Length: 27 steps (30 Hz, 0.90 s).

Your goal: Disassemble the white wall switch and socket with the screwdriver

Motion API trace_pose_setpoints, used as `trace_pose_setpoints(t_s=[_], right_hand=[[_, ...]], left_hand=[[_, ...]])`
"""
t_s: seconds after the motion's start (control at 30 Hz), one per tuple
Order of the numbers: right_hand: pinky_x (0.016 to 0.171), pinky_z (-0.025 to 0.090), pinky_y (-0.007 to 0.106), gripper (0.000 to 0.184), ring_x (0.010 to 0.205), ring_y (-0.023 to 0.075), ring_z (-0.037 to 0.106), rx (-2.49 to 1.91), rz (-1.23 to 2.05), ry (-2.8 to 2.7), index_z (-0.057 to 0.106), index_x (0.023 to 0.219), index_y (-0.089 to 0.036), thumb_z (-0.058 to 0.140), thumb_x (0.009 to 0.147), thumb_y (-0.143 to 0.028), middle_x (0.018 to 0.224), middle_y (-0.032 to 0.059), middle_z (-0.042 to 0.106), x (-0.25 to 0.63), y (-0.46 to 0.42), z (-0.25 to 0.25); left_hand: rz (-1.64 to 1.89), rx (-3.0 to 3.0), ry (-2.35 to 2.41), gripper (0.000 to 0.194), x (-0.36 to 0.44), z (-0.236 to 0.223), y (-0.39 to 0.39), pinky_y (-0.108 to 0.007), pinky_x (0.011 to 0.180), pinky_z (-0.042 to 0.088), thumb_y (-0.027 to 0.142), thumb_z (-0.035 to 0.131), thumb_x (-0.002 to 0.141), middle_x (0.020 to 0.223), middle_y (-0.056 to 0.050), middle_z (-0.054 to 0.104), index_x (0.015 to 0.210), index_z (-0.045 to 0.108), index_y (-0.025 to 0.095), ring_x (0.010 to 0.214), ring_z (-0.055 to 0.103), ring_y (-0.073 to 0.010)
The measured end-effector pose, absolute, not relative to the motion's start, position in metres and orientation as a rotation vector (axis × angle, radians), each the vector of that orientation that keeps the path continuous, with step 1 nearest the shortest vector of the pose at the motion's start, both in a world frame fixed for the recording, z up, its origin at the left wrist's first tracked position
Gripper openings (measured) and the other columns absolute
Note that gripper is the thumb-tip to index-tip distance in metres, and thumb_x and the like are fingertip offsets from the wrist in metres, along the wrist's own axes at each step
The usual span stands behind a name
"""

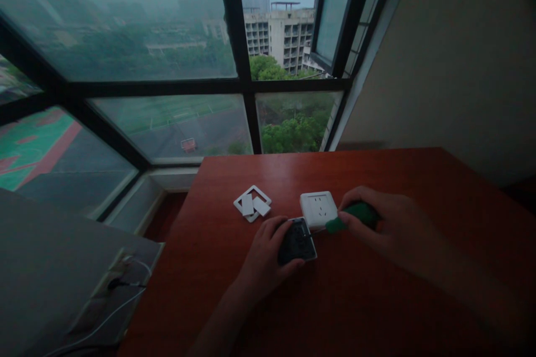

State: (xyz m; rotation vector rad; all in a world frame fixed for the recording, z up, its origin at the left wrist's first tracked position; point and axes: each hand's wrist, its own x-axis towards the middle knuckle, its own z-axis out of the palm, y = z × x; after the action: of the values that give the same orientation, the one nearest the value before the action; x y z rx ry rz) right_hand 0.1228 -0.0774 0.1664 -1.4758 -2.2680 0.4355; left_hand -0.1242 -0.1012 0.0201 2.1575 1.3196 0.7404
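My left hand grips a dark switch module with a white edge, held down on the red-brown table. My right hand is closed round the green handle of a screwdriver, whose tip points left toward the module. A white wall socket lies face up just behind the module, between the two hands. Farther left on the table sits a white square frame with two small white covers lying on it.
The table stands against a large window with dark frames, and a plain wall rises on the right. At lower left a grey surface carries a white cable and a plug.
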Motion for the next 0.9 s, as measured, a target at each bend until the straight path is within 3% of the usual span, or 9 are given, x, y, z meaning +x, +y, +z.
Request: trace_pose_setpoints(t_s=[0.9], right_hand=[[0.054,0.035,0.028,0.012,0.062,0.0163,0.061,-1.416,0.161,-2.444,0.056,0.088,-0.021,0.052,0.090,-0.032,0.076,0.0004,0.066,0.106,-0.088,0.166]], left_hand=[[0.763,2.161,1.308,0.079,-0.124,0.018,-0.101,-0.051,0.105,0.040,0.034,0.079,0.070,0.140,-0.009,0.043,0.138,0.040,0.030,0.126,0.044,-0.0313]])
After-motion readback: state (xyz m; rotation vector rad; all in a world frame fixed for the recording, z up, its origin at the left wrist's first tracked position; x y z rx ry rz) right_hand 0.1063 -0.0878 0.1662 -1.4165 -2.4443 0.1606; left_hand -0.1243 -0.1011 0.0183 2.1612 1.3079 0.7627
